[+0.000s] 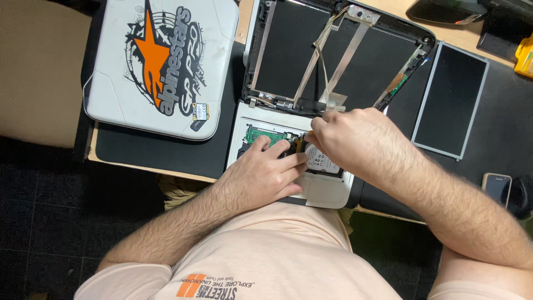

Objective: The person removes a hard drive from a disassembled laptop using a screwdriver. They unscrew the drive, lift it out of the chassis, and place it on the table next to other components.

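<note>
The opened laptop base [327, 191] looks like smooth white plastic, and the drive [322, 161] set in it has a silvery metal face with a pale paper label. The far lid shell [288, 50] is matt black inside, crossed by dull metal strips [347, 53], while the loose screen panel [451, 100] on the right looks dark and faintly glossy. On the left, the white case [161, 61] appears scuffed and satin, lying on a matt black mat [161, 153].

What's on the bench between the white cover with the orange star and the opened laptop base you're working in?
Head view: only a bare strip of the black mat separates the white cover from the laptop base; a small circuit card lies on the cover's near corner.
</note>
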